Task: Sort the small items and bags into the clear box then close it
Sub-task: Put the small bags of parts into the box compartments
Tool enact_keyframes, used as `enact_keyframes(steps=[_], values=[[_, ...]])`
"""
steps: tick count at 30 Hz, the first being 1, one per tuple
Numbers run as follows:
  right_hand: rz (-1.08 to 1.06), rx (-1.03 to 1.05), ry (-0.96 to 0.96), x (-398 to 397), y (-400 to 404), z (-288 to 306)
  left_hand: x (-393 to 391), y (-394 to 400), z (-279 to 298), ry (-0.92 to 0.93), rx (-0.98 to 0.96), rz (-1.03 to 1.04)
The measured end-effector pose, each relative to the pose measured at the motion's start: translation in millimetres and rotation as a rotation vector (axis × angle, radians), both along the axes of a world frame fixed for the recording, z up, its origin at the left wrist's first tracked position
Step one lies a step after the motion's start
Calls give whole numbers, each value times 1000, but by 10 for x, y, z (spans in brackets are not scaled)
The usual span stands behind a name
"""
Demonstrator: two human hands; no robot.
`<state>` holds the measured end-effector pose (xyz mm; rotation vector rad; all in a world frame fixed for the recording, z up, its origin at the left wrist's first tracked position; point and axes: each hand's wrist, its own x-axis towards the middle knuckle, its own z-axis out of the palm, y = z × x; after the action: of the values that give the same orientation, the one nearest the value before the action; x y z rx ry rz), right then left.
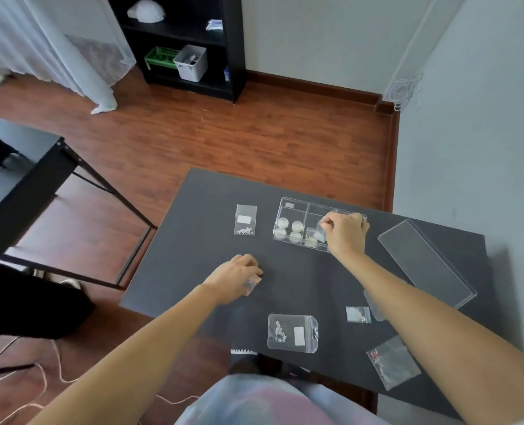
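Note:
The clear box (pixel 294 207) stands open at the far middle of the dark table (pixel 199 216), with round white pots (pixel 289 228) in its left compartment. My right hand (pixel 345 233) is over the box's right part, pinching a small clear bag (pixel 319 233) that hangs into the box. My left hand (pixel 234 276) rests on the table with its fingers closed on another small clear bag (pixel 251 285). The box's clear lid (pixel 423 262) lies flat to the right. Loose bags remain on the table: one far left (pixel 245 220), a wide one near me (pixel 292 332), a tiny one (pixel 358 314).
A larger bag with red bits (pixel 392 361) lies at the table's near right edge, under my right forearm. Another black table (pixel 18 167) stands to the left, a black shelf unit (pixel 181 41) at the back wall. A wall runs close along the right.

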<state>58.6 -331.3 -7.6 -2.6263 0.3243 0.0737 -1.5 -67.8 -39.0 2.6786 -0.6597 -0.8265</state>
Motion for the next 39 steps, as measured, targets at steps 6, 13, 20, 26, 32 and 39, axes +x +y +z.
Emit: enact_keyframes(steps=[6, 13, 20, 26, 32, 39], values=[[169, -271, 182, 53, 22, -14, 10, -38, 8, 22, 47, 8], [260, -439, 192, 108, -8, -110, 17, -92, 89, 81, 73, 27], [245, -296, 17, -25, -122, -92, 111, -283, 299, 23, -50, 175], [139, -82, -75, -417, -381, 53, 368, -647, 522, -75, -323, 207], [41, -97, 69, -1099, -633, 15, 606, -1058, 648, -88, -463, 353], [-64, -126, 280, -1625, -614, -279, 915, -1400, 561, -57, -426, 480]])
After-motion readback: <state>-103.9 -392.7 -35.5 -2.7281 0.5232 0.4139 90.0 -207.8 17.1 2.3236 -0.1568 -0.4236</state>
